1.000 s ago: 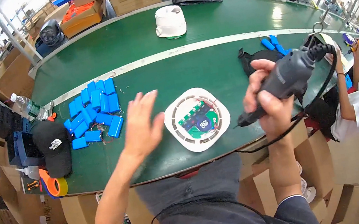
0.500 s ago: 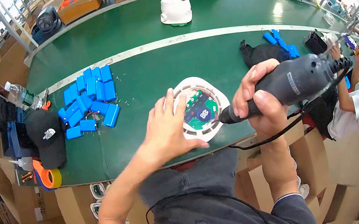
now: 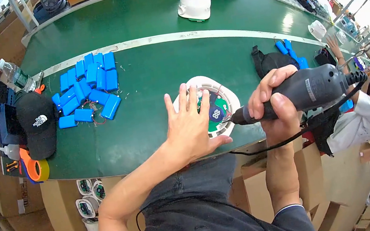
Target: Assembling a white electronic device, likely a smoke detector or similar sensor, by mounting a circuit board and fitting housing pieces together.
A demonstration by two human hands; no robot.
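A round white plastic housing lies on the green table in front of me. Inside it a green circuit board and a dark blue round part are visible. My left hand lies over the housing's left side with its fingers spread, covering that part of it. My right hand is wrapped round a dark grey corded electric screwdriver, held nearly level. The tool's tip points left, at the lower right of the housing's inside; whether it touches a screw is too small to tell.
Blue wired battery packs lie in a heap at left, beside a black cap and tape rolls. Another white housing stands far back. A black bag lies at right. Another person sits further right.
My left hand has shifted right and its fingers are more spread over the housing. The screwdriver's tip is slightly further inside the rim. The whole view has shifted a little.
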